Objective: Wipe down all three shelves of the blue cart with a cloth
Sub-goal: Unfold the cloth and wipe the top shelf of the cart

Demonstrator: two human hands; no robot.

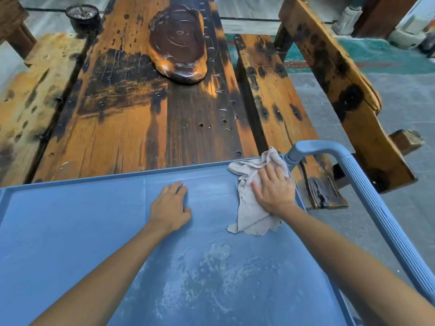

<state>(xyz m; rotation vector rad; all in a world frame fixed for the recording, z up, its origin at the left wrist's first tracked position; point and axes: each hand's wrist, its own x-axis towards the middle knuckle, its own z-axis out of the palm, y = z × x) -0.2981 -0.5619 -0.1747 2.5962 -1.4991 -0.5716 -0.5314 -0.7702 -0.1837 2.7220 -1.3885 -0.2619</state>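
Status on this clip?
Right hand flat on cloth, top shelf far corner. Left hand braced on shelf. Dusty patch near side. Nothing blocking.

A long wooden table (131, 118) runs ahead, its orange planks blotched with black stains and dotted with holes. A dark wooden tray (179, 43) sits on it, a dark round pot (82, 17) at the far left. Matching benches (277, 102) flank it on grey concrete floor (400, 114), a green patch (376, 55) beyond.
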